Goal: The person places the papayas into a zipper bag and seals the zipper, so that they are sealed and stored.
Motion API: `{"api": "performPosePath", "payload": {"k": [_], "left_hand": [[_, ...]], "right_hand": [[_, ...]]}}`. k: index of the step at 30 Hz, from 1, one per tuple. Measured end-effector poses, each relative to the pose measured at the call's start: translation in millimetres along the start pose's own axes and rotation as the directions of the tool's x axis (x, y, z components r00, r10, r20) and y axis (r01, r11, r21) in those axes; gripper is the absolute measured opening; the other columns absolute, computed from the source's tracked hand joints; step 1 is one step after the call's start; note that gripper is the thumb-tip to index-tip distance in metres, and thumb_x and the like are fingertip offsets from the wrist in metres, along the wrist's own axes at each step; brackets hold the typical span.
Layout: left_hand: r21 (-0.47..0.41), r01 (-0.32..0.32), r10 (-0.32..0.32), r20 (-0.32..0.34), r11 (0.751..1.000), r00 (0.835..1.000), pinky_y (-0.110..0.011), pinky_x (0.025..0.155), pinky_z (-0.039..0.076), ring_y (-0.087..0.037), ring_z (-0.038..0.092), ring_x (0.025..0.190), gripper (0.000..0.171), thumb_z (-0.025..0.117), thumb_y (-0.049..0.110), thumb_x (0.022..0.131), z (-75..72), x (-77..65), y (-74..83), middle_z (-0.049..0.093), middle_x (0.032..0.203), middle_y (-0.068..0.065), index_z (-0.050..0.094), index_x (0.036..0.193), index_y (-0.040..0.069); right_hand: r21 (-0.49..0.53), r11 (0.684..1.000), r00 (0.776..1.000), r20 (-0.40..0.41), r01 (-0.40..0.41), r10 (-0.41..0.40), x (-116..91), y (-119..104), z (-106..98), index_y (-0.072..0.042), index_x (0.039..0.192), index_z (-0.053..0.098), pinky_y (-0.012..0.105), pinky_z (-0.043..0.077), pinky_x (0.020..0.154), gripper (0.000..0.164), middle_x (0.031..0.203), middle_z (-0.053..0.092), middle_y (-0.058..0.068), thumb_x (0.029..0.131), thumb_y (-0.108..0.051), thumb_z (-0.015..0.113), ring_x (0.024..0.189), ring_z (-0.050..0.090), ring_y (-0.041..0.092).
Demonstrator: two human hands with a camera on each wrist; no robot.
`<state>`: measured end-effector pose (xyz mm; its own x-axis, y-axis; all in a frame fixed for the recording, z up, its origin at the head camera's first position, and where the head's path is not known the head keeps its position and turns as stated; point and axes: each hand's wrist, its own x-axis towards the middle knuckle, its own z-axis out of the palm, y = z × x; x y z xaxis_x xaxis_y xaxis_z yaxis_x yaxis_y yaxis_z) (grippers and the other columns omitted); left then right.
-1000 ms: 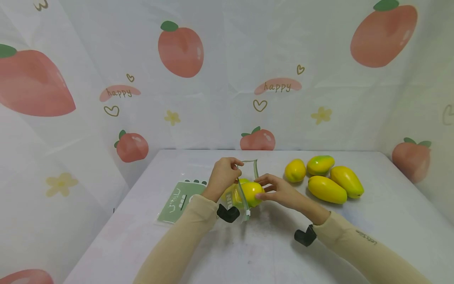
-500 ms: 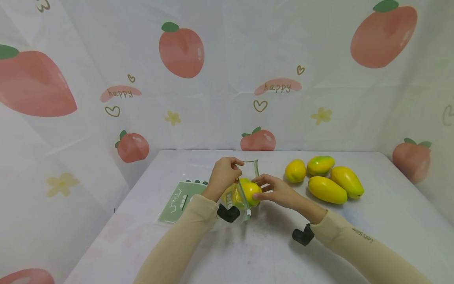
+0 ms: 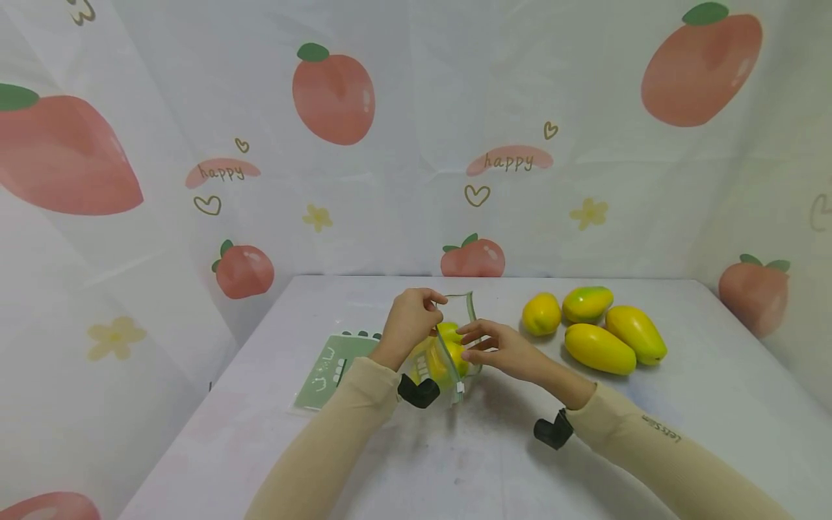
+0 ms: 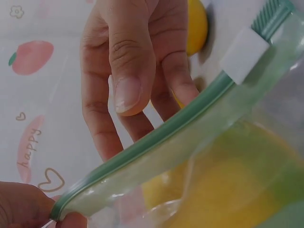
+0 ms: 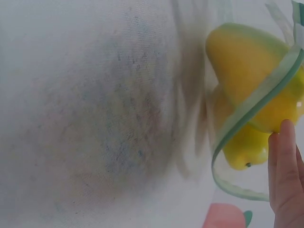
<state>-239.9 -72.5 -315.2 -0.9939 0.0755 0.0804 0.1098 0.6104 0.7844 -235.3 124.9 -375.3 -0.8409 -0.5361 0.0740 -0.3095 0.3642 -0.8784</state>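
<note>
My left hand (image 3: 411,318) pinches the green-edged rim of a clear zip bag (image 4: 166,123), whose mouth gapes to the right. A white slider (image 4: 244,54) sits on the bag's green strip. Inside lie a plump yellow-green fruit (image 5: 247,66), like a mango or papaya, and another such fruit (image 5: 244,149) under it. At the mouth is my right hand (image 3: 510,350), its fingers loosely extended and the thumb apart. In the right wrist view its fingertips (image 5: 287,130) are right at the upper fruit's end. The bag's far side is partly hidden behind my left hand.
Several more yellow-green fruits (image 3: 599,348) lie in a group on the white table (image 3: 507,462), right of my right hand. A flat green printed bag (image 3: 328,368) lies left of the left forearm. A fruit-printed cloth (image 3: 403,173) hangs behind the table.
The upper fruit has slid left, deeper into the bag, with my right hand following it to the mouth. The right fingers have loosened from it. My left hand has kept its place.
</note>
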Motion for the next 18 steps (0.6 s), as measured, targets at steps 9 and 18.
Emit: {"api": "performPosePath", "payload": {"k": [9,18], "left_hand": [[-0.003,0.0,0.0,-0.005,1.0,1.0,-0.023,0.056,0.056,-0.016,0.059,0.054,0.025,0.058,0.0,0.086,0.5,0.7,-1.6,0.056,0.075,-0.007,0.072,0.105,0.007],[-0.016,0.011,-0.011,-0.006,1.0,1.0,-0.024,0.057,0.057,-0.016,0.058,0.055,0.024,0.059,0.001,0.086,-0.4,0.5,-1.4,0.056,0.076,-0.006,0.072,0.105,0.008]], "right_hand": [[-0.005,1.0,1.0,0.002,-0.011,0.011,0.0,-1.4,-0.5,-0.005,0.128,0.057,0.039,0.056,0.09,0.044,0.123,0.061,0.018,0.09,-0.027,0.067,0.109,0.06,0.032],[-0.051,0.998,1.0,-0.008,0.025,-0.025,-3.5,-5.1,-6.0,-0.001,0.129,0.055,0.039,0.056,0.09,0.045,0.123,0.061,0.02,0.092,-0.025,0.065,0.109,0.061,0.032]]}}
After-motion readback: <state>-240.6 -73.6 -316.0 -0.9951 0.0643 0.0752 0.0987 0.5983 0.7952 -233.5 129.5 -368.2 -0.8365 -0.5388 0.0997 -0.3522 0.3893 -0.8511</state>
